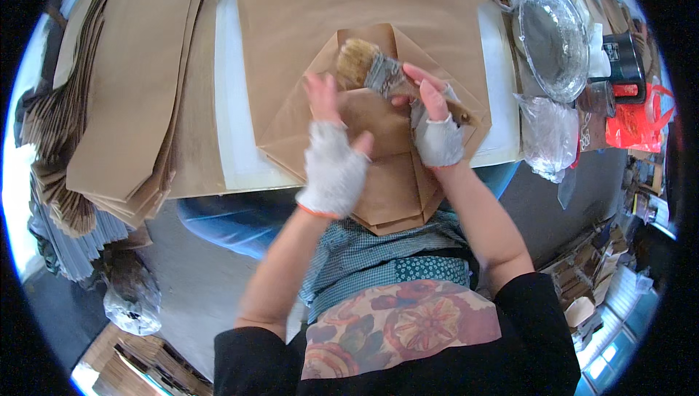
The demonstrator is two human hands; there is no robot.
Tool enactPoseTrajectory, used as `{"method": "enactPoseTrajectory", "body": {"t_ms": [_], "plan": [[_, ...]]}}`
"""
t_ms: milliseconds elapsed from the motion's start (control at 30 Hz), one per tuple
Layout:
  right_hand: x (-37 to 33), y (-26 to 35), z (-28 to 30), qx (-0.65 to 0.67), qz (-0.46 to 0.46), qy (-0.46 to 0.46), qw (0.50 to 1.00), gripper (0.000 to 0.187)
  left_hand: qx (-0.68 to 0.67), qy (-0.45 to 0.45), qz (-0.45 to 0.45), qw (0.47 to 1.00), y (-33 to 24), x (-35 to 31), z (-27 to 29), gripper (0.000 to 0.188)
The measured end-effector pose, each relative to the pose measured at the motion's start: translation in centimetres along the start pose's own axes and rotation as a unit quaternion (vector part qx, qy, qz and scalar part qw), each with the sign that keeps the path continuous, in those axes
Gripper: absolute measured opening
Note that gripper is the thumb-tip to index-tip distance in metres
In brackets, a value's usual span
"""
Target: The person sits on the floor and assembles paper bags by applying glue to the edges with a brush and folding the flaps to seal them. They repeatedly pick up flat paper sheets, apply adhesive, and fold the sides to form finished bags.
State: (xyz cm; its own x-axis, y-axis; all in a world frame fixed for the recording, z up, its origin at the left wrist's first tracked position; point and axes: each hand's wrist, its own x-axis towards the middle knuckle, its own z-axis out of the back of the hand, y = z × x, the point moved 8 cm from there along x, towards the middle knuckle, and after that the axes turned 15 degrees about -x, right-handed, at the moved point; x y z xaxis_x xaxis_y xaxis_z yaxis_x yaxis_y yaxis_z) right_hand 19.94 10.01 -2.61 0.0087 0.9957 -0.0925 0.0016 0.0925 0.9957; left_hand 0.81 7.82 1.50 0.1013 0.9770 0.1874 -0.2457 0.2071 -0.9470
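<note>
A wide paintbrush [381, 75] with pale bristles and a metal band is in my right hand [438, 130], fingers closed round its handle. Its bristles point up and left over a brown paper bag [378, 123]. The end of this bag near me is folded into an angular, many-sided shape with creased flaps. My left hand [331, 159] is over the left side of the folded end, fingers stretched out and slightly smeared by motion, with nothing in it. Both hands wear white gloves that leave the fingers bare. Whether the left fingers touch the paper, I cannot tell.
Stacks of folded brown paper [135, 97] cover the table's left side. At the right stand a plastic-covered round basin [551, 40], a dark mug [625, 68], a clear plastic bag [547, 134] and a red bag [637, 125]. A white sheet [240, 126] lies under the work.
</note>
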Motion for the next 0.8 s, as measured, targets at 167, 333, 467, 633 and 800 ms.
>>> {"method": "enactPoseTrajectory", "body": {"t_ms": [167, 333, 467, 633, 800], "plan": [[-2.7, 4.8, 3.0, -0.179, -0.06, 0.209, 0.96, 0.033, 0.225, 0.093, -0.086, 0.966, 0.5, -1.3, 0.9, 0.079], [-4.8, 11.1, -2.6, -0.413, 0.294, 0.303, 0.807, 0.014, 0.256, 0.045, -0.119, 0.958, 0.7, 3.6, 0.7, 0.075], [-6.9, 8.1, -3.8, -0.494, 0.42, 0.326, 0.688, 0.032, 0.249, 0.02, -0.138, 0.959, 2.3, 5.9, 0.5, 0.072], [-9.9, 9.6, -2.4, -0.492, 0.388, 0.382, 0.679, 0.031, 0.246, -0.014, -0.166, 0.955, 2.8, 5.7, 0.4, 0.056], [-4.4, 8.7, 2.6, -0.529, -0.198, 0.321, 0.76, 0.024, 0.275, -0.024, -0.124, 0.953, 3.1, 5.4, 1.2, 0.043]]}}
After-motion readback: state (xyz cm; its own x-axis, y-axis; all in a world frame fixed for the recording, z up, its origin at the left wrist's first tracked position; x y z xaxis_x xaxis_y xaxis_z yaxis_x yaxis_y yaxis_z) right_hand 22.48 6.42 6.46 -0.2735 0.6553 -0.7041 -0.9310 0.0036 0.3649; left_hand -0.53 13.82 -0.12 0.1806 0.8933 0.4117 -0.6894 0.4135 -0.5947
